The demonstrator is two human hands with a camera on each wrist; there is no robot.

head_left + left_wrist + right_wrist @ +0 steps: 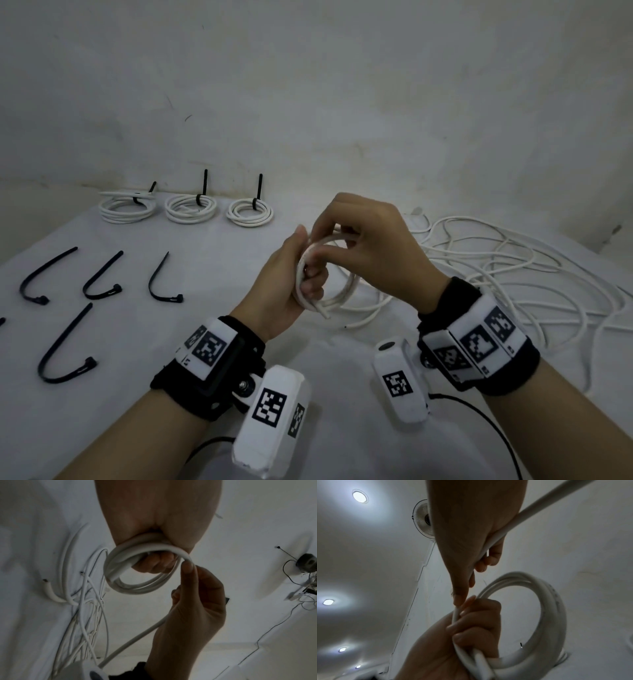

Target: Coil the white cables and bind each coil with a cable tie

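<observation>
No legible words, brands or numbers. Only signs: black-and-white square fiducial markers on white wrist-camera housings point(270, 416) and on wristband plates point(479, 341); small characters beside markers too blurred to read.

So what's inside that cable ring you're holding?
The left hand's curled fingers poke through the coil, gripping it. The palm covers part of the loops.

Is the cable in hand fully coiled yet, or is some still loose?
Partly coiled. The left hand grips several loops, while the right hand feeds a loose length trailing off.
</observation>
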